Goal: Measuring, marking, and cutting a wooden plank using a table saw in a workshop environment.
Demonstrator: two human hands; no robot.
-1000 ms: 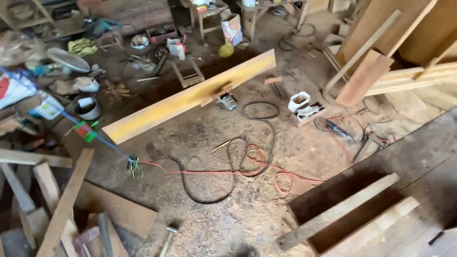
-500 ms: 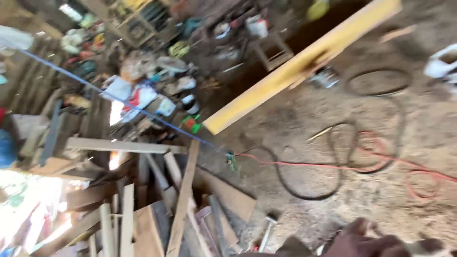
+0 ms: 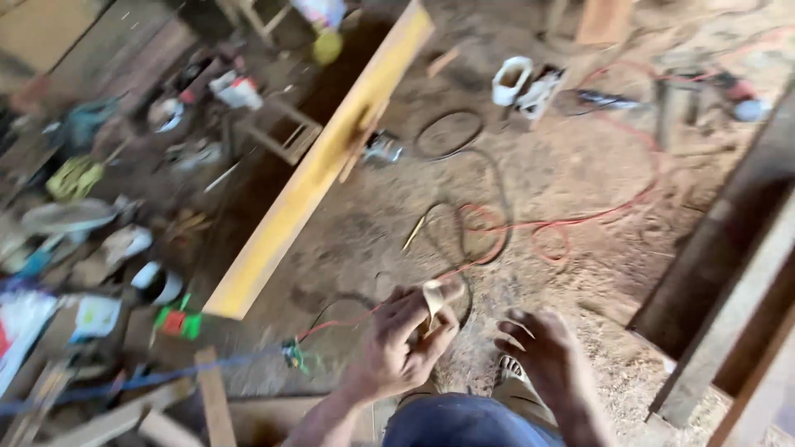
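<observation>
In left hand: wood scrap.

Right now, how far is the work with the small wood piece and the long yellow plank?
Done: the long yellow plank lies flat on the sawdust floor, with cables beside it. In hand: the left hand pinches a small pale wood piece in its fingers; the right hand is open beside it, holding nothing. Left: nothing looks joined to the plank; the blur hides finer detail.
</observation>
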